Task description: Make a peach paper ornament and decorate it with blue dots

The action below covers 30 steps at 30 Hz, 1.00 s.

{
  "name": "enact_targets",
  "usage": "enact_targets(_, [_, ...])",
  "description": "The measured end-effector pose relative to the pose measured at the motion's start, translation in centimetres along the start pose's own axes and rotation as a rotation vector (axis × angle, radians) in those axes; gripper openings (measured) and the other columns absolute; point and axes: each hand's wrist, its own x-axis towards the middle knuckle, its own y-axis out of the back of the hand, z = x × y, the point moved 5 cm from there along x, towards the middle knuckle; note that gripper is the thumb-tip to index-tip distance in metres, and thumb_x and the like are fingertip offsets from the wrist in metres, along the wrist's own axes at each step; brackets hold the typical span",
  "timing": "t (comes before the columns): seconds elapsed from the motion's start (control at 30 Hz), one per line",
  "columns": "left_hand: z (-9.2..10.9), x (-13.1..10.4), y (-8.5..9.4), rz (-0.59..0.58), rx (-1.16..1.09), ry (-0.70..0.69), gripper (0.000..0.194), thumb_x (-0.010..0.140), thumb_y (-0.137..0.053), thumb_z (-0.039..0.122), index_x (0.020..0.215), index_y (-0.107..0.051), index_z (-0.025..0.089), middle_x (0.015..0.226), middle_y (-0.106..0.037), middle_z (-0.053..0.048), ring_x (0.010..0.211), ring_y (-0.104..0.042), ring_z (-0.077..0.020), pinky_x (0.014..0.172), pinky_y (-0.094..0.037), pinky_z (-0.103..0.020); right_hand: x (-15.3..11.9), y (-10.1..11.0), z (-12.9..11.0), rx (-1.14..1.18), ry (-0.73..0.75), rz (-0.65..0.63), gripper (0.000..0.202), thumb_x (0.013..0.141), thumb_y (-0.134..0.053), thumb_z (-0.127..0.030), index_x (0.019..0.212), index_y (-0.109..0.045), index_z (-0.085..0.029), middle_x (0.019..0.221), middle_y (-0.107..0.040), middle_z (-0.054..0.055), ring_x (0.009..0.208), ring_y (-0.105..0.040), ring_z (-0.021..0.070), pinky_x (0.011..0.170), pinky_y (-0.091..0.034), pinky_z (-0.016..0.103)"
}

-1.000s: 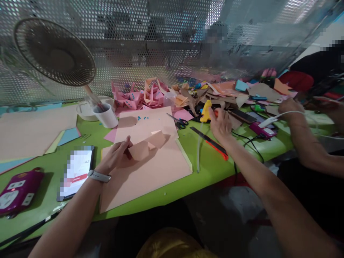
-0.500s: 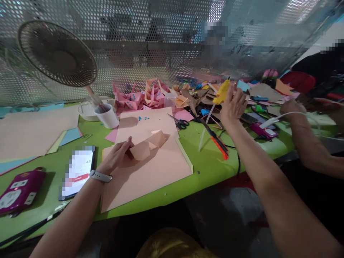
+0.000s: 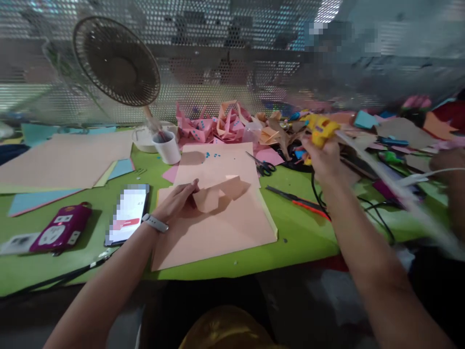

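My left hand [image 3: 178, 199] rests over the peach sheets, its fingers closed on the end of a folded peach paper piece [image 3: 209, 199]. That piece lies bent across a large peach sheet [image 3: 232, 232]. Off to the right, my right hand [image 3: 321, 155] is wrapped round a yellow glue gun [image 3: 323, 129], with a long translucent glue stick [image 3: 385, 174] running out of it to the lower right. Black-handled scissors [image 3: 265, 167] lie beside the sheets. An orange and black cutter [image 3: 300, 199] lies on the green table between the sheets and my right forearm.
At left are a phone [image 3: 129, 213], a purple power socket [image 3: 63, 228] and large stacked papers [image 3: 69, 160]. A fan [image 3: 118, 63] and white cup [image 3: 167, 148] stand behind. Paper scraps [image 3: 232, 123] line the back. Black cables and another person's arm [image 3: 445, 179] are at right.
The glue gun has turned in my right hand, its stick swinging from hanging down to pointing right. The view has shifted right. My left hand keeps its hold on the folded piece.
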Motion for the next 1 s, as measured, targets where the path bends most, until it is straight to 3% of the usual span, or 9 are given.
enact_targets(0.07, [-0.1, -0.1, -0.2, -0.027, -0.072, 0.007, 0.055, 0.085, -0.048, 0.068, 0.065, -0.057, 0.018, 0.053, -0.052, 0.001, 0.051, -0.049, -0.0135, 0.051, -0.036, -0.026, -2.6, -2.0, -2.9, 0.535, -0.136, -0.203, 0.033, 0.094, -0.049, -0.035, 0.113, -0.056, -0.010, 0.099, -0.068, 0.017, 0.061, -0.057, 0.0130, 0.050, -0.040, 0.027])
enact_targets(0.13, [-0.2, -0.2, -0.3, -0.027, -0.089, 0.006, 0.056, 0.087, -0.044, 0.067, 0.065, -0.057, 0.018, 0.053, -0.051, 0.001, 0.051, -0.049, -0.0134, 0.051, -0.036, -0.027, -5.7, -3.6, -6.5, 0.836, -0.194, -0.422, 0.035, 0.085, -0.061, -0.046, 0.101, -0.063, -0.015, 0.084, -0.070, 0.009, 0.052, -0.052, 0.0098, 0.045, -0.037, 0.023])
enact_targets(0.23, [-0.1, -0.4, -0.3, -0.002, -0.098, 0.003, 0.055, 0.089, -0.044, 0.065, 0.065, -0.056, 0.018, 0.054, -0.049, 0.001, 0.051, -0.047, -0.0128, 0.050, -0.034, -0.026, -10.3, -5.6, -10.1, 0.911, -0.274, -0.787, 0.043, 0.074, -0.071, -0.056, 0.084, -0.067, -0.015, 0.064, -0.067, 0.006, 0.041, -0.046, 0.0087, 0.037, -0.034, 0.023])
enact_targets(0.33, [0.0, -0.3, -0.4, -0.019, -0.066, -0.016, 0.055, 0.090, -0.042, 0.065, 0.063, -0.055, 0.018, 0.053, -0.047, 0.001, 0.050, -0.046, -0.0123, 0.050, -0.034, -0.026, -13.3, -6.4, -11.3, 0.878, -0.306, -0.974, 0.039, 0.070, -0.078, -0.051, 0.088, -0.069, -0.018, 0.064, -0.069, 0.004, 0.042, -0.051, 0.0108, 0.035, -0.037, 0.023])
enact_targets(0.43, [0.0, -0.1, -0.6, -0.061, -0.022, -0.013, 0.057, 0.091, -0.039, 0.064, 0.063, -0.055, 0.018, 0.050, -0.046, 0.001, 0.048, -0.045, -0.0120, 0.049, -0.034, -0.026, -14.1, -6.1, -11.3, 0.820, -0.298, -0.980, 0.040, 0.070, -0.078, -0.051, 0.094, -0.071, -0.019, 0.078, -0.073, 0.007, 0.055, -0.063, 0.0153, 0.036, -0.042, 0.022])
enact_targets(0.6, [0.3, -0.2, -0.9, -0.082, 0.032, -0.033, 0.051, 0.094, -0.041, 0.057, 0.064, -0.053, 0.017, 0.052, -0.047, 0.001, 0.050, -0.044, -0.0112, 0.051, -0.035, -0.025, -14.6, -5.9, -11.2, 0.712, -0.315, -1.062, 0.041, 0.072, -0.074, -0.054, 0.096, -0.071, -0.020, 0.088, -0.073, 0.008, 0.067, -0.070, 0.0186, 0.037, -0.048, 0.021])
enact_targets(0.83, [0.6, -0.4, -1.4, -0.122, 0.074, -0.079, 0.050, 0.095, -0.039, 0.055, 0.065, -0.052, 0.017, 0.054, -0.048, 0.001, 0.052, -0.045, -0.0118, 0.054, -0.037, -0.025, -14.7, -6.4, -11.5, 0.713, -0.190, -0.969, 0.042, 0.074, -0.071, -0.053, 0.099, -0.065, -0.020, 0.078, -0.067, 0.004, 0.056, -0.062, 0.0141, 0.040, -0.051, 0.023])
enact_targets(1.0, [0.7, -0.6, -1.6, -0.126, 0.070, -0.084, 0.051, 0.096, -0.037, 0.055, 0.066, -0.053, 0.017, 0.054, -0.049, 0.001, 0.052, -0.045, -0.0117, 0.054, -0.037, -0.025, -15.2, -6.6, -11.9, 0.658, -0.101, -1.017, 0.035, 0.081, -0.066, -0.051, 0.098, -0.060, -0.021, 0.073, -0.063, 0.001, 0.057, -0.060, 0.0137, 0.049, -0.054, 0.025])
